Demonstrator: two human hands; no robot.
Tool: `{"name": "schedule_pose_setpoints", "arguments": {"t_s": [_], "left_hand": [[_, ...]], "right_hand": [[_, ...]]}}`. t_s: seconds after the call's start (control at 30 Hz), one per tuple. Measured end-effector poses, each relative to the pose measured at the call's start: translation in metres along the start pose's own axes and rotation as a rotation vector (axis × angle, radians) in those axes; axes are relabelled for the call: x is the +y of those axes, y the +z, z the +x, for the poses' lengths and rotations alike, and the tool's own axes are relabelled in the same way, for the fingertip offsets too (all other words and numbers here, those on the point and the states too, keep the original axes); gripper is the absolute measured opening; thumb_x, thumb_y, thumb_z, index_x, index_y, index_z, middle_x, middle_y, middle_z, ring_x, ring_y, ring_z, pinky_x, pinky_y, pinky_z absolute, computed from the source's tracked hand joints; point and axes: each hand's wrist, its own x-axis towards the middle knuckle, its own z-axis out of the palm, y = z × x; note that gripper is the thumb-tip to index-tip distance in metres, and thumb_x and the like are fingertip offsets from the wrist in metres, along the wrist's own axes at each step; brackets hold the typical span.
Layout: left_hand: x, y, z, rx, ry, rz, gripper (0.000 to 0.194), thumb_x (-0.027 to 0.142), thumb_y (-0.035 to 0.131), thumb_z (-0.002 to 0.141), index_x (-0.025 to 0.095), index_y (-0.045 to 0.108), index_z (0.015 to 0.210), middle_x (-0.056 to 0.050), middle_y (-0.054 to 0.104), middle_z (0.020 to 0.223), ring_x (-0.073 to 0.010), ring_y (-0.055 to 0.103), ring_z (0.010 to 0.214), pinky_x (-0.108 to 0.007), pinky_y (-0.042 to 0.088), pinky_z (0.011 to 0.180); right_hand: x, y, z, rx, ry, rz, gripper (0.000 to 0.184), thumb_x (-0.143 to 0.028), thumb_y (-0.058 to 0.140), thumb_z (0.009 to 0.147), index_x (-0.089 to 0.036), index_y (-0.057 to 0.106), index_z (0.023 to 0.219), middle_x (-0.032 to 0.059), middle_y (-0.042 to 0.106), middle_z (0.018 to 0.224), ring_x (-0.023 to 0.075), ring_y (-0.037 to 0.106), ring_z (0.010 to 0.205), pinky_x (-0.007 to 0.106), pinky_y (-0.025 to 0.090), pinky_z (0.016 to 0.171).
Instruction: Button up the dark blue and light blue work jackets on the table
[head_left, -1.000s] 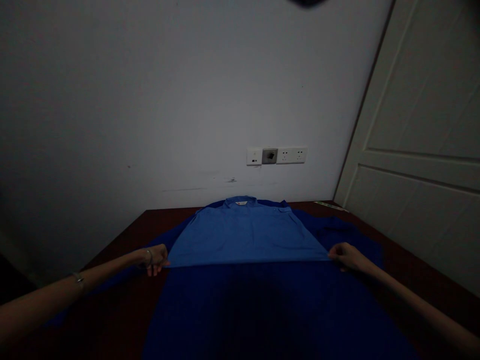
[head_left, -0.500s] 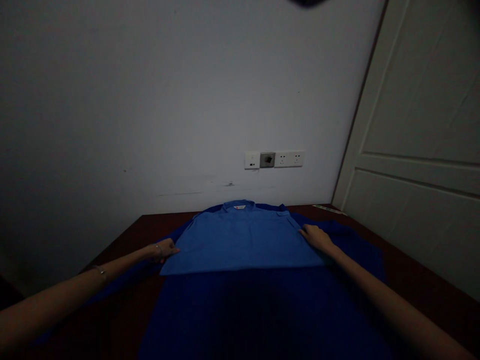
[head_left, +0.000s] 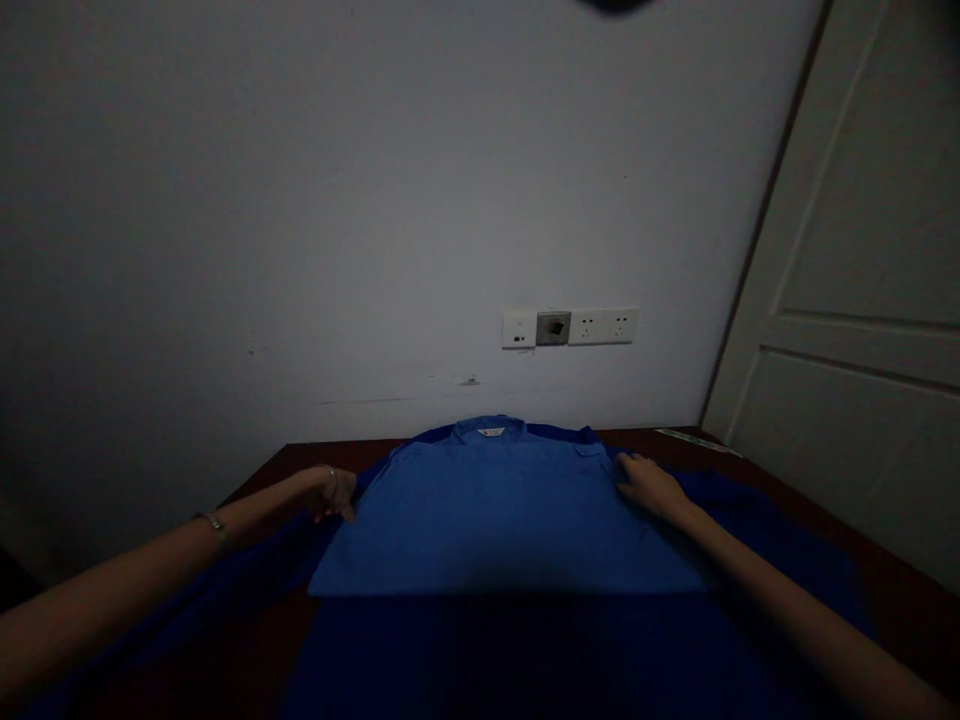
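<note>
A two-tone blue work shirt lies spread on the table, its collar with a white label towards the wall. Its upper panel is light blue; the lower part and sleeves are dark blue. At the left edge of the light panel is my left hand, fingers mostly curled and the index finger reaching down to the cloth; it appears to pinch the edge. My right hand rests on the right side near the shoulder, fingers stretched over the fabric and thumb apart. Shadow darkens the lower part of the shirt.
The dark red table meets a pale wall with a row of sockets. A white panelled door stands at the right. A thin printed strip lies at the table's back right.
The view has shifted, so the shirt shows larger and the sockets farther right. Both hands have moved a little up along the shirt's sides towards the shoulders.
</note>
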Motion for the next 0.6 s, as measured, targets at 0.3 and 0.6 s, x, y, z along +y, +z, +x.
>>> {"name": "schedule_pose_setpoints", "arguments": {"t_s": [0.3, 0.6], "left_hand": [[0.078, -0.041, 0.093, 0.283, 0.261, 0.344, 0.042, 0.028, 0.057, 0.067, 0.012, 0.056, 0.105, -0.010, 0.060, 0.106, -0.0190, 0.055, 0.095, -0.024, 0.041, 0.082], [0.073, -0.031, 0.146, 0.122, 0.251, 0.294, 0.039, 0.025, 0.056, 0.067, 0.012, 0.057, 0.104, -0.010, 0.061, 0.107, -0.0197, 0.057, 0.095, -0.025, 0.042, 0.082]], "right_hand": [[-0.025, 0.001, 0.102, -0.083, -0.411, 0.171, 0.056, -0.017, 0.058, 0.061, -0.009, 0.051, 0.116, 0.0147, 0.049, 0.120, 0.0230, 0.044, 0.113, 0.029, 0.031, 0.096], [-0.030, 0.008, 0.150, -0.447, -0.346, 0.182, 0.054, -0.025, 0.068, 0.055, -0.014, 0.059, 0.107, 0.0077, 0.065, 0.096, 0.0221, 0.060, 0.088, 0.027, 0.044, 0.075]]}}
